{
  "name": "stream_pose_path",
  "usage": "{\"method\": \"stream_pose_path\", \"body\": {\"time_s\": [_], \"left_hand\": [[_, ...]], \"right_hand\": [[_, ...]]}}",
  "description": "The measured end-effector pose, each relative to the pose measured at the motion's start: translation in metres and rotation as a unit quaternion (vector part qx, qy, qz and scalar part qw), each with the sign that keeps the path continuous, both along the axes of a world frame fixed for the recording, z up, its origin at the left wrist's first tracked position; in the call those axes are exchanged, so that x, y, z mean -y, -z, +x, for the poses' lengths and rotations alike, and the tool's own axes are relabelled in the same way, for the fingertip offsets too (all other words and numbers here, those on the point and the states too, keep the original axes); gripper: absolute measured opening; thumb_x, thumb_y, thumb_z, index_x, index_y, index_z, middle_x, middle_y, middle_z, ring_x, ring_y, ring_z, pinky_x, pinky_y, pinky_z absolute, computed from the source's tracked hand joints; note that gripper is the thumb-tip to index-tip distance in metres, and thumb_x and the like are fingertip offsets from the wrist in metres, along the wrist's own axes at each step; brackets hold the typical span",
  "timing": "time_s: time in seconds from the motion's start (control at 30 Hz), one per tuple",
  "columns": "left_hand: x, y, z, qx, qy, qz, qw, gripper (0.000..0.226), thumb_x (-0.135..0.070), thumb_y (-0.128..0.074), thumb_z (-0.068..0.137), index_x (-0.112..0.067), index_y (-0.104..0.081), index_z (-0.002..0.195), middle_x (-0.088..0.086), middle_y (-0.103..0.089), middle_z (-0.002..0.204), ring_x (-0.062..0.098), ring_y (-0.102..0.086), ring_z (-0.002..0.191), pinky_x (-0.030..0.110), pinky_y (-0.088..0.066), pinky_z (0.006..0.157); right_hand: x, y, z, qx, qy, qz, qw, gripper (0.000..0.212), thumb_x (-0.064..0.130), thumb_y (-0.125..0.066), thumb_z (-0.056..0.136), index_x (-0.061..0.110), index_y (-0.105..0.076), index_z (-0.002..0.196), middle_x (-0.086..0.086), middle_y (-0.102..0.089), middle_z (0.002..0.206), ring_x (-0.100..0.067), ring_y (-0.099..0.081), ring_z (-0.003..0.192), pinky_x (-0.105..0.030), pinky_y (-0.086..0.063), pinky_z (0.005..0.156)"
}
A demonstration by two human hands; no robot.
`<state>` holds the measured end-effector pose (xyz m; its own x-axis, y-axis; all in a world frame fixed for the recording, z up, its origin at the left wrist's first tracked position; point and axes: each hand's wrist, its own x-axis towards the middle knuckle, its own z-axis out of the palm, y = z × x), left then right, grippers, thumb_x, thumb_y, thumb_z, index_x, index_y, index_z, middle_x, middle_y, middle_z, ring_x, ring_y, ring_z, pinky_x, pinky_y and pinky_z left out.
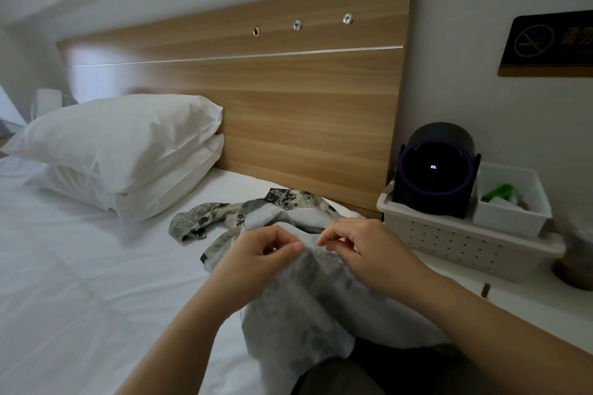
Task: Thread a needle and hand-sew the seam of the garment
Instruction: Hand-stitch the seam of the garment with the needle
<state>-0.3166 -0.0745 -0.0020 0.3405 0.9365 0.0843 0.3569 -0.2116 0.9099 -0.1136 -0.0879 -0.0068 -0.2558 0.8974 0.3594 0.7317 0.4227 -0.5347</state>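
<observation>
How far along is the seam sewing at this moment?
Done: threading looks past, since the right hand pinches what seems to be the needle at the cloth; the thread is too fine to see. In hand: the left hand pinches up a fold of the patterned garment, needle tip at its edge. Left: no finished stitches show, so most of the seam likely remains.

Bare forearms (192, 314), dark trousers (340, 375)
</observation>
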Motion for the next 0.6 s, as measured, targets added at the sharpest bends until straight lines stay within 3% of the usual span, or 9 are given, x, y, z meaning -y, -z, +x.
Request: {"method": "stream_pose_path", "body": {"time_s": [0.2, 0.43, 0.6], "left_hand": [[-0.001, 0.000, -0.003, 0.010, -0.009, 0.008, 1.000, 0.012, -0.029, -0.068, 0.086, -0.026, -0.071, 0.075, -0.009, -0.060, 0.062, 0.011, -0.048, 0.059, 0.020, -0.038, 0.054], [-0.002, 0.000, -0.004, 0.022, 0.006, -0.006, 1.000, 0.011, -0.030, -0.068, 0.086, -0.026, -0.072, 0.077, -0.002, -0.065, 0.069, 0.018, -0.053, 0.066, 0.033, -0.041, 0.064], [-0.001, -0.002, -0.006, 0.057, 0.032, -0.045, 0.997, 0.026, -0.048, -0.068, 0.067, -0.024, -0.072, 0.075, 0.005, -0.063, 0.073, 0.023, -0.051, 0.071, 0.038, -0.038, 0.069]], "right_hand": [[-0.002, -0.002, 0.000, -0.022, -0.016, -0.010, 1.000, 0.019, 0.017, -0.056, 0.092, 0.029, -0.071, 0.093, 0.018, -0.067, 0.085, 0.007, -0.055, 0.077, -0.019, -0.044, 0.069], [-0.005, -0.009, -0.002, -0.026, -0.047, -0.017, 0.998, 0.019, 0.011, -0.057, 0.091, 0.022, -0.073, 0.091, 0.023, -0.061, 0.077, 0.006, -0.056, 0.079, -0.012, -0.041, 0.071], [-0.008, -0.014, 0.000, 0.009, -0.067, -0.017, 0.998, 0.019, 0.013, -0.057, 0.092, 0.022, -0.074, 0.095, 0.016, -0.069, 0.086, 0.011, -0.055, 0.077, -0.007, -0.039, 0.072]]}}
